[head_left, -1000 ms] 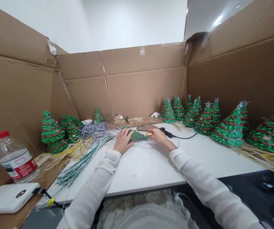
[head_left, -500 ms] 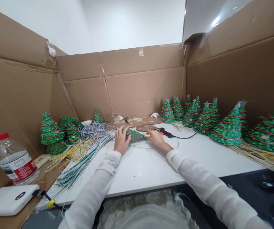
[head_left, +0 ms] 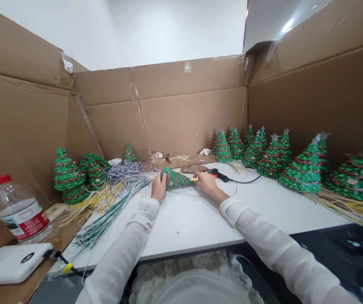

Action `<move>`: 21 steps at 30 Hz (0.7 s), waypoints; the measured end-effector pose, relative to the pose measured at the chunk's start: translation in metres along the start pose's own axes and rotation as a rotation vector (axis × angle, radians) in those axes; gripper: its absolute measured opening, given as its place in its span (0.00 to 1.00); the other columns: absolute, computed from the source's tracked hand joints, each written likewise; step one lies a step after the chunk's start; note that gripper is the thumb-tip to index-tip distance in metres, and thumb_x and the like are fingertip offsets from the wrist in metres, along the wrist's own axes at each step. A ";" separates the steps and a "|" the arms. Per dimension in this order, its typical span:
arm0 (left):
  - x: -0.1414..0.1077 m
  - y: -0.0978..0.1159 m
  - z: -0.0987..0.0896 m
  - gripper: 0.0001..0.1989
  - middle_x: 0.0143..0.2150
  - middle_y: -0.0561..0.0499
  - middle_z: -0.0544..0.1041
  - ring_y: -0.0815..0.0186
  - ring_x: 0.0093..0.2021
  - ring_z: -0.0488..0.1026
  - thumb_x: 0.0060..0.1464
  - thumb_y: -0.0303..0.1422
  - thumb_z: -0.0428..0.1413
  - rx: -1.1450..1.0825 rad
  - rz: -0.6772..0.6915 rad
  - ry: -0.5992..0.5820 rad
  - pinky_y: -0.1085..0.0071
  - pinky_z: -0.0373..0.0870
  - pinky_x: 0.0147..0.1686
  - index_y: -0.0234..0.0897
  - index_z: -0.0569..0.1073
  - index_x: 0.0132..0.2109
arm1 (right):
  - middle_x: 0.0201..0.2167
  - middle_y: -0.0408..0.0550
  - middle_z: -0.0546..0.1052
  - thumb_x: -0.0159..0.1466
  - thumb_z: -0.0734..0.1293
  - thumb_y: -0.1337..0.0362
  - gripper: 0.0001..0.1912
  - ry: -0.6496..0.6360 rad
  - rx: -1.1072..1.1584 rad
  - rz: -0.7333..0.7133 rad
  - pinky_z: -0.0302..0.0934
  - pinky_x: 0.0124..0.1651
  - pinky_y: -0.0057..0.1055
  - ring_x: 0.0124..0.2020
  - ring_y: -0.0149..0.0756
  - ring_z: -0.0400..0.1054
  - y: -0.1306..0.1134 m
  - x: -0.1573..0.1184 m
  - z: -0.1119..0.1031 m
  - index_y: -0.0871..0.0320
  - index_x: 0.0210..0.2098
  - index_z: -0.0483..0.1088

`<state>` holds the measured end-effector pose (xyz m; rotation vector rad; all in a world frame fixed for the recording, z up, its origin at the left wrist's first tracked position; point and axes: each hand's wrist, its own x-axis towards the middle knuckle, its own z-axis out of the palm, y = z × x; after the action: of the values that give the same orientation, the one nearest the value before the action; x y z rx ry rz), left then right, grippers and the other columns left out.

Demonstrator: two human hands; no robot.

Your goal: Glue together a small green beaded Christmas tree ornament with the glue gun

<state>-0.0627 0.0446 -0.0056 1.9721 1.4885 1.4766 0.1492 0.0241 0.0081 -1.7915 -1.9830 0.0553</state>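
Note:
A small green beaded Christmas tree (head_left: 177, 179) with red strands lies on its side between my hands, just above or on the white board (head_left: 207, 219). My left hand (head_left: 158, 185) grips its wide end at the left. At the narrow end, my right hand (head_left: 205, 182) is closed around a pale wooden stick (head_left: 194, 179) that meets the tree. A thin wire (head_left: 184, 194) runs near the tree across the board. Behind my right hand rests a black and orange hand tool (head_left: 218, 175) with a cord. My right fingertips are partly hidden.
Finished-looking beaded trees (head_left: 272, 156) stand along the right, others (head_left: 69, 175) at the left. Green wires (head_left: 112, 215), yellow wires (head_left: 89, 204) and tangled purple wires (head_left: 124, 175) lie left. A bottle (head_left: 20, 211) and white power bank (head_left: 13, 261) sit front left. Cardboard walls (head_left: 190, 114) surround the board.
My left hand has shifted slightly left and its fingers have slid back off the tree's top, so more of the tree shows. My right hand stays on the stick.

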 end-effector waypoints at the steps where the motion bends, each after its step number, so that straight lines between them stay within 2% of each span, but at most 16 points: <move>1: 0.000 0.001 0.000 0.16 0.47 0.45 0.73 0.61 0.49 0.67 0.58 0.37 0.42 -0.028 -0.020 -0.010 0.64 0.61 0.50 0.38 0.65 0.50 | 0.34 0.50 0.77 0.58 0.59 0.65 0.13 0.001 -0.003 -0.006 0.56 0.35 0.26 0.36 0.36 0.69 0.000 0.000 0.000 0.55 0.39 0.73; 8: 0.006 -0.004 0.000 0.15 0.49 0.45 0.73 0.63 0.50 0.67 0.55 0.35 0.45 -0.236 -0.123 0.018 0.66 0.61 0.52 0.36 0.68 0.47 | 0.33 0.49 0.77 0.59 0.60 0.61 0.12 -0.010 0.058 -0.019 0.54 0.32 0.25 0.35 0.36 0.69 -0.001 -0.001 -0.002 0.56 0.37 0.73; 12: 0.010 -0.011 0.001 0.15 0.47 0.46 0.73 0.63 0.50 0.68 0.53 0.37 0.48 -0.354 -0.193 0.044 0.67 0.62 0.51 0.35 0.70 0.45 | 0.32 0.48 0.77 0.58 0.61 0.63 0.10 0.003 0.080 -0.071 0.53 0.31 0.26 0.34 0.36 0.69 -0.004 -0.003 -0.005 0.55 0.36 0.73; 15: 0.012 -0.014 0.000 0.16 0.49 0.46 0.73 0.63 0.51 0.68 0.53 0.38 0.49 -0.404 -0.244 0.056 0.68 0.63 0.51 0.35 0.70 0.46 | 0.30 0.47 0.76 0.57 0.62 0.64 0.09 0.041 0.087 -0.113 0.51 0.29 0.25 0.32 0.35 0.68 -0.006 -0.006 -0.009 0.55 0.35 0.73; 21: 0.013 -0.012 -0.004 0.15 0.51 0.46 0.72 0.64 0.52 0.67 0.54 0.35 0.49 -0.481 -0.373 0.153 0.69 0.64 0.51 0.35 0.70 0.47 | 0.28 0.44 0.76 0.56 0.61 0.68 0.09 0.153 0.171 -0.154 0.49 0.29 0.25 0.31 0.33 0.67 -0.009 -0.009 -0.014 0.55 0.33 0.72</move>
<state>-0.0733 0.0593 -0.0051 1.2558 1.3061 1.6451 0.1465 0.0100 0.0206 -1.4878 -1.9374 0.0363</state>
